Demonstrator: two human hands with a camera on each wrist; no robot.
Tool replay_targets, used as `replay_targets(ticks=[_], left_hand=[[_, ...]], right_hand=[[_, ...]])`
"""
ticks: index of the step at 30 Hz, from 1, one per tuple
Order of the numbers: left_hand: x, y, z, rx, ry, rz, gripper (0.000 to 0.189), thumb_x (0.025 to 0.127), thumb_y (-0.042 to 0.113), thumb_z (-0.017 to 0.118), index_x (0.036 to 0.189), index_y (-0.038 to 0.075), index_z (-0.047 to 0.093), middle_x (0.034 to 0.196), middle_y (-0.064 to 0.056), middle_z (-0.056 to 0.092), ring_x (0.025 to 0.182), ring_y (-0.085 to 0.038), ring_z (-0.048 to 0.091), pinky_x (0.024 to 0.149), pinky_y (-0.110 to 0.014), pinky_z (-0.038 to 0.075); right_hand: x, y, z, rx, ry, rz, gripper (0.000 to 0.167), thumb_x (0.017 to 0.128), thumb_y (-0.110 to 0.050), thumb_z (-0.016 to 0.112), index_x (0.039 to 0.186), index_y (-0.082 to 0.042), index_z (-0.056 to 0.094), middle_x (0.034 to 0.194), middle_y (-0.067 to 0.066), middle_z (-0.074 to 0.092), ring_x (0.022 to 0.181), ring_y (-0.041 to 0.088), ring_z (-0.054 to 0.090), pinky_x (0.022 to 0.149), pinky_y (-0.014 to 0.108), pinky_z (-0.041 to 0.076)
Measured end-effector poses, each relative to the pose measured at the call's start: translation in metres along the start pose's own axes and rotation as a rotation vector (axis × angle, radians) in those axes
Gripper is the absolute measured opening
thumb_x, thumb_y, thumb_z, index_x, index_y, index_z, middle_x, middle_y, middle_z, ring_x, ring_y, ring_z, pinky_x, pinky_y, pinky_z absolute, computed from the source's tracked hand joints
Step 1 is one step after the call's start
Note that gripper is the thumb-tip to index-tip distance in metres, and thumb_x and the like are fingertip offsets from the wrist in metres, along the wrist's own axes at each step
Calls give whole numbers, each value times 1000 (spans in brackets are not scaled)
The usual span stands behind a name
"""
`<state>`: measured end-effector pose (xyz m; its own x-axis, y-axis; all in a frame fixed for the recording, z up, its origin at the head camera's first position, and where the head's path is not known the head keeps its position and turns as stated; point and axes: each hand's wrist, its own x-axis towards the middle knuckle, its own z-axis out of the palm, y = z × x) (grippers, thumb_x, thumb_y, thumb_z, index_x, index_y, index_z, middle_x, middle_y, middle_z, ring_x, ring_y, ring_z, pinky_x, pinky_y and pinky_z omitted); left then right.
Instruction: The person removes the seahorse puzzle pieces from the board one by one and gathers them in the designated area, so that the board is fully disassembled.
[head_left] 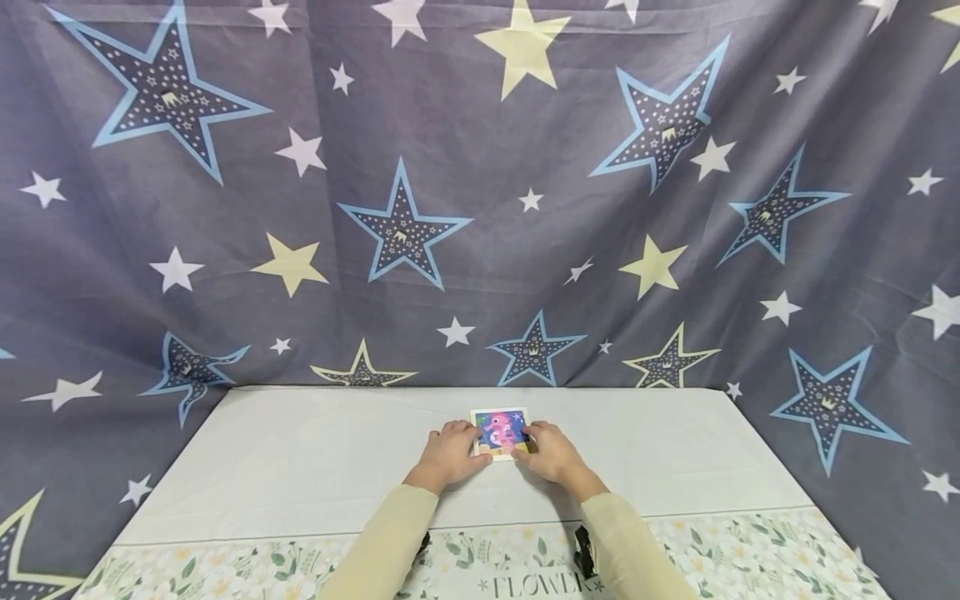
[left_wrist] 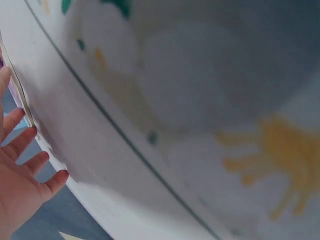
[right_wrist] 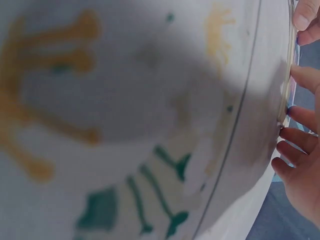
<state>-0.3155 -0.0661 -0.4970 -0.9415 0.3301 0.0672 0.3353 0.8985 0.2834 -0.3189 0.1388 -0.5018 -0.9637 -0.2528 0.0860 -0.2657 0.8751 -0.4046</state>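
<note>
Left fingers [left_wrist: 22,140], right fingers [right_wrist: 298,137] spread, tips touching seahorse board [head_left: 503,430]; pinch unclear.

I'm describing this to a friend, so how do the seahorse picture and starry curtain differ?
The seahorse picture is small; the starry curtain far larger. The picture sits between left hand and right hand; the curtain hangs behind the table. The picture shows a seahorse; the curtain, many stars. Both include blue.

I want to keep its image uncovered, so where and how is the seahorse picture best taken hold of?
I would probably hold the seahorse picture by its left and right edges: left grip from the left, right grip from the right. It is face-up, flat and thin, with straight opposite sides and a pale border to pinch.
</note>
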Motion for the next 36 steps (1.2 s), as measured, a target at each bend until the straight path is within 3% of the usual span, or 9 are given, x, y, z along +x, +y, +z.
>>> replay_targets(ticks=[14, 28, 36], left_hand=[[-16, 4, -5, 57, -58, 69, 50, 84, 54, 60, 117, 16, 61, 118, -5, 58, 111, -25, 53, 91, -49, 43], [-43, 8, -9, 60, -74, 187, 48, 84, 55, 59, 115, 18, 62, 115, -4, 58, 107, -22, 53, 89, -46, 44], [-55, 11, -11, 47, -101, 222, 47, 85, 58, 57, 113, 21, 63, 111, 0, 58, 103, -17, 52, 88, -42, 44]], right_hand=[[-20, -1, -7, -55, -30, -66, 55, 84, -39, 66, 122, 0, 59, 125, 22, 55, 118, 36, 51, 100, 48, 41], [-53, -1, -14, -114, -5, -194, 53, 81, -41, 69, 115, -1, 64, 113, 16, 60, 105, 31, 57, 90, 45, 48], [-72, -2, -19, -95, -41, -192, 57, 79, -46, 70, 116, -3, 64, 116, 14, 59, 108, 29, 56, 92, 44, 48]])
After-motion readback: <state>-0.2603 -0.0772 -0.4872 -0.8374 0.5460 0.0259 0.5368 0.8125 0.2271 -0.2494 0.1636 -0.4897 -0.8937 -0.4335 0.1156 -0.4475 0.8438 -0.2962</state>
